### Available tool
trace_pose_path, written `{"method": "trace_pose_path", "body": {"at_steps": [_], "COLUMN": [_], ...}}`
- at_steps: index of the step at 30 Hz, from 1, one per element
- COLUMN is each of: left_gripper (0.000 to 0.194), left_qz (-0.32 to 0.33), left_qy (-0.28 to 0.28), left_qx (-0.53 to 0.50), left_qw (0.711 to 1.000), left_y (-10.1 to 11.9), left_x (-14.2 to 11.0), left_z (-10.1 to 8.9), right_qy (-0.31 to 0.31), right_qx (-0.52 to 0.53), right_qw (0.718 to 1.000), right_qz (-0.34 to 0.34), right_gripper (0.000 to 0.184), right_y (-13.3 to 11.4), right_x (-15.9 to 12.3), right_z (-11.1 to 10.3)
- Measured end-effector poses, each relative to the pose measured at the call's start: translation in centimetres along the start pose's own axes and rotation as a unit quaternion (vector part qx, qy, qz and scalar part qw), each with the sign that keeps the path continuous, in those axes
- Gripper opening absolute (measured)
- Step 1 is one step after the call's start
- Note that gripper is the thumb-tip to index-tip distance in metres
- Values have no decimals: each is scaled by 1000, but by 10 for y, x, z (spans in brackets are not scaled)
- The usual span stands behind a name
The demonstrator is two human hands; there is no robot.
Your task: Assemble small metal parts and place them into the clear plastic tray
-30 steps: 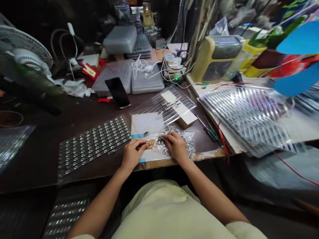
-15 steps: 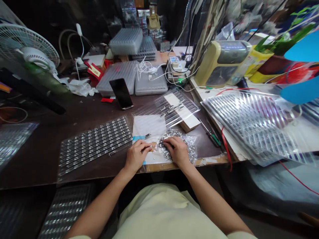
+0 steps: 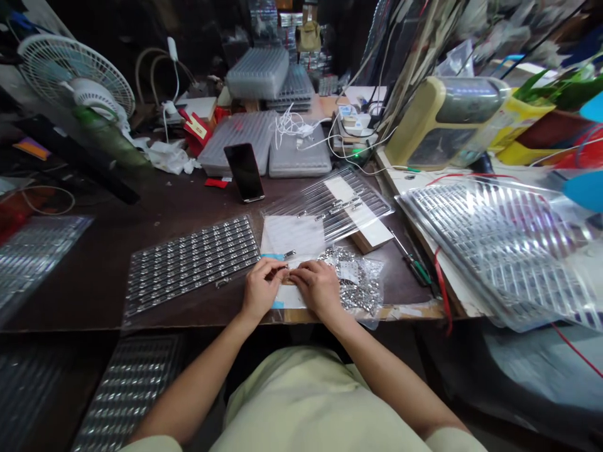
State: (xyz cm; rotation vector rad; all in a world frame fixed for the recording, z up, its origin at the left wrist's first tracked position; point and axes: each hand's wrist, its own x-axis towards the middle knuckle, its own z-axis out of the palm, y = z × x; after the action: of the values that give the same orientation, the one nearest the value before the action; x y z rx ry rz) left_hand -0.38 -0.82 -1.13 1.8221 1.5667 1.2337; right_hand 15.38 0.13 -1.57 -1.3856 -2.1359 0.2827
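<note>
My left hand (image 3: 259, 290) and my right hand (image 3: 316, 287) meet fingertip to fingertip near the table's front edge, over a white sheet (image 3: 293, 236). Both are pinched on a tiny part between them that I cannot make out. Just right of my right hand lies a clear bag of small metal parts (image 3: 358, 284). A single small metal part (image 3: 289, 253) lies on the sheet above my fingers. A filled plastic tray of metal parts (image 3: 188, 262) lies to the left of my left hand.
A ribbed clear tray (image 3: 330, 202) rests on a wooden block behind the sheet. A phone (image 3: 244, 171) leans on grey boxes (image 3: 240, 132). A fan (image 3: 78, 78) stands far left. Stacked trays (image 3: 490, 238) and screwdrivers (image 3: 414, 260) lie right.
My right hand left the bag of parts and moved left to meet my left hand's fingertips. The camera view shifted slightly, so the table appears further right.
</note>
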Motion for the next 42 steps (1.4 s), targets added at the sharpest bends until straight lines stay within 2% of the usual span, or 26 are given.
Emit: {"method": "trace_pose_path", "body": {"at_steps": [3, 7, 10, 13, 20, 28, 34, 38, 42], "left_gripper": [13, 13, 14, 13, 12, 10, 10, 11, 10], "left_qz": [-1, -14, -16, 14, 71, 72, 72, 70, 39], "left_qy": [-3, -9, -16, -41, -81, -99, -92, -49, 19], "left_qx": [0, -3, 2, 22, 77, 85, 65, 53, 167], "left_qw": [1000, 1000, 1000, 999, 991, 989, 991, 995, 985], "left_y": [0, 0, 4, 11, 17, 11, 11, 12, 0], "left_x": [0, 1, 4, 7, 4, 3, 2, 4, 3], "left_z": [0, 0, 0, 4, 20, 22, 26, 14, -20], "right_qy": [-4, 18, 17, 29, 66, 60, 65, 74, 79], "right_qx": [-15, -71, -85, -57, 3, 4, 20, 23, 27], "right_qw": [1000, 997, 996, 997, 997, 997, 997, 997, 996], "right_qz": [-3, 37, 39, 39, 38, 39, 33, 23, 11], "right_gripper": [15, 24, 19, 13, 16, 18, 19, 18, 15], "right_y": [4, 19, 30, 36, 37, 40, 38, 39, 42], "right_x": [-1, -8, -13, -16, -18, -20, -20, -19, -19], "right_z": [-6, -22, -27, -26, -23, -20, -23, -22, -20]}}
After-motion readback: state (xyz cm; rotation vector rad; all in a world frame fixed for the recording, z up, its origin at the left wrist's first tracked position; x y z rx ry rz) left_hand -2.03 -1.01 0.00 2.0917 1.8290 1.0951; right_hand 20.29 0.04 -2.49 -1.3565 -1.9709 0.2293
